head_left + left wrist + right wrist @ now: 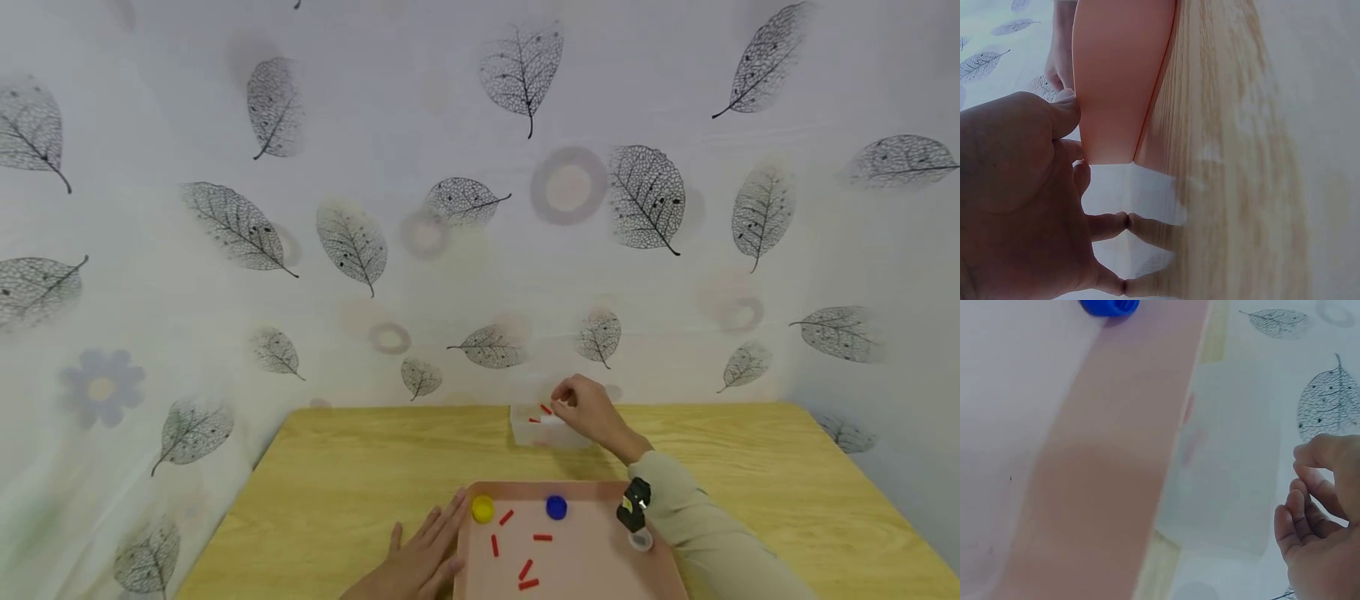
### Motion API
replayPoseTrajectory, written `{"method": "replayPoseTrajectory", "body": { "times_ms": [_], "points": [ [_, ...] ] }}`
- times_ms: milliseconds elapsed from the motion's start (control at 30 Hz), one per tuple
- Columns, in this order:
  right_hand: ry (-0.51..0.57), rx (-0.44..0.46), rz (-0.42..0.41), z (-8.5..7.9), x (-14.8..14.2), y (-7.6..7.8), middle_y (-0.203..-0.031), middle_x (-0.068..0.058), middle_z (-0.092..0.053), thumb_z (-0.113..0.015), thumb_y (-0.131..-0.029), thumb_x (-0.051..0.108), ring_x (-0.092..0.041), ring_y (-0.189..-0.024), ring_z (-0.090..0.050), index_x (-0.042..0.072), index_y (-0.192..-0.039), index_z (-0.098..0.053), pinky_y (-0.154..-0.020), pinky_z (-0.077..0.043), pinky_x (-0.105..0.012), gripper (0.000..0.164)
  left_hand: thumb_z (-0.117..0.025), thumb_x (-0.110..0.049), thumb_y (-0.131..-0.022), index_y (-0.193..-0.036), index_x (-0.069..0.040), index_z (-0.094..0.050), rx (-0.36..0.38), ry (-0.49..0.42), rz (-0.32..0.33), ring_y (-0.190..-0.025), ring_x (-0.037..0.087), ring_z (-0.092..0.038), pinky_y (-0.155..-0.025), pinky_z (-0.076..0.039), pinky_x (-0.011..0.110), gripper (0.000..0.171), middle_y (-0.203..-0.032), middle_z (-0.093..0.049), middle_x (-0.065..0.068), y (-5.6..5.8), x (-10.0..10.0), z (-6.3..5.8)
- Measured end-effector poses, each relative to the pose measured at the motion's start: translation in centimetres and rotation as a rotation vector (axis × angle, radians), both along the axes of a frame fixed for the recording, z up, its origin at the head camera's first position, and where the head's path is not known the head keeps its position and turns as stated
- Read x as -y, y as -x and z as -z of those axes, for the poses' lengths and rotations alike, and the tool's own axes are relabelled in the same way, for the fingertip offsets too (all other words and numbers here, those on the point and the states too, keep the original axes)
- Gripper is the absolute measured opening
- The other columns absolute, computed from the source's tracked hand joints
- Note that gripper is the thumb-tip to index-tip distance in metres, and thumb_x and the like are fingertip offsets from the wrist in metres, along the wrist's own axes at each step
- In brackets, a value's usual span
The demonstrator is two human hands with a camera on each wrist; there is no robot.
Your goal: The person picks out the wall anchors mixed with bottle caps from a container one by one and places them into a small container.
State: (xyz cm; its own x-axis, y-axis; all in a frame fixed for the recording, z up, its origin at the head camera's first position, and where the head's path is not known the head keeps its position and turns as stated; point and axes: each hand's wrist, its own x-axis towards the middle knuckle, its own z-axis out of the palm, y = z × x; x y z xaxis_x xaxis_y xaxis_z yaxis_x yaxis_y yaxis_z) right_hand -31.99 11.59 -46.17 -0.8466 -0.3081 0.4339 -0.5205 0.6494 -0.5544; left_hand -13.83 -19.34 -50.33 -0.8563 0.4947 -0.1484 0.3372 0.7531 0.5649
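Observation:
My left hand [420, 554] lies at the left side of a pink tray [573, 492], fingers fairly straight and touching its edge. In the left wrist view, the thumb of that hand [1019, 194] is at the rim, and two fingertips meet the table. My right hand [592, 408] is over a translucent white box [551, 433] behind the tray. Its fingers are curled, thumb and forefinger tips close together; in the right wrist view nothing shows between the tips of this hand [1322, 506]. Two red sticks [546, 409] show at the box, near those fingertips.
In the tray lie several red sticks [543, 537], a yellow round cap [483, 509], a blue cap [556, 507] and a whitish round piece [640, 541] beneath the right wrist's camera [634, 503]. The wooden table [360, 475] ends at a leaf-patterned wall covering [450, 275].

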Motion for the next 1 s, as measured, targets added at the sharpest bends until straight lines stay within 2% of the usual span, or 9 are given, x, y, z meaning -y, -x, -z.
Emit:
{"method": "replayPoseTrajectory", "body": {
  "times_ms": [167,433,667,900,1000],
  "points": [
    [0.015,0.002,-0.033,-0.8,-0.3,-1.0,-0.082,0.0,-0.059,-0.07,-0.084,0.01,-0.012,-0.071,-0.053,0.007,-0.089,-0.067,-0.063,-0.047,-0.03,0.006,-0.023,-0.054,-0.1,-0.153,-0.034,0.0,-0.022,0.003,0.01,-0.139,0.044,-0.017,-0.09,-0.001,0.082,0.061,-0.159,0.0,-0.008,0.0,0.0,-0.2],
    [0.131,0.048,-0.09,-1.9,-0.9,-3.6,-0.082,0.001,-0.061,-0.07,-0.086,0.013,-0.013,-0.07,-0.054,0.008,-0.093,-0.066,-0.062,-0.048,-0.026,0.009,-0.023,-0.054,-0.1,-0.153,-0.034,0.0,-0.018,0.002,0.002,-0.139,0.042,-0.016,-0.089,-0.002,0.083,0.061,-0.159,0.0,-0.009,0.0,0.1,-0.2],
    [0.172,0.075,-0.091,-3.0,-1.0,-6.0,-0.082,0.004,-0.06,-0.069,-0.088,0.02,-0.013,-0.071,-0.055,0.015,-0.094,-0.065,-0.064,-0.05,-0.029,0.009,-0.023,-0.055,-0.1,-0.153,-0.034,0.0,-0.012,0.013,-0.001,-0.139,0.043,-0.017,-0.088,-0.001,0.083,0.062,-0.159,-0.001,-0.008,0.0,0.1,-0.2],
    [0.183,0.044,-0.093,-3.2,-1.3,-8.4,-0.084,0.007,-0.059,-0.069,-0.088,0.022,-0.01,-0.072,-0.053,0.013,-0.094,-0.066,-0.066,-0.049,-0.027,0.012,-0.024,-0.055,-0.1,-0.153,-0.034,0.0,-0.015,0.009,0.002,-0.138,0.045,-0.018,-0.088,0.0,0.083,0.062,-0.159,-0.002,-0.007,0.1,0.1,0.1],
    [0.208,0.049,-0.099,-3.4,-1.4,-9.5,-0.085,0.008,-0.06,-0.068,-0.089,0.023,-0.01,-0.074,-0.054,0.016,-0.094,-0.066,-0.068,-0.05,-0.029,0.009,-0.024,-0.054,-0.1,-0.153,-0.033,0.0,-0.016,0.0,0.008,-0.138,0.045,-0.018,-0.087,-0.001,0.083,0.062,-0.159,0.0,-0.006,0.0,0.1,0.2]
  ]
}}
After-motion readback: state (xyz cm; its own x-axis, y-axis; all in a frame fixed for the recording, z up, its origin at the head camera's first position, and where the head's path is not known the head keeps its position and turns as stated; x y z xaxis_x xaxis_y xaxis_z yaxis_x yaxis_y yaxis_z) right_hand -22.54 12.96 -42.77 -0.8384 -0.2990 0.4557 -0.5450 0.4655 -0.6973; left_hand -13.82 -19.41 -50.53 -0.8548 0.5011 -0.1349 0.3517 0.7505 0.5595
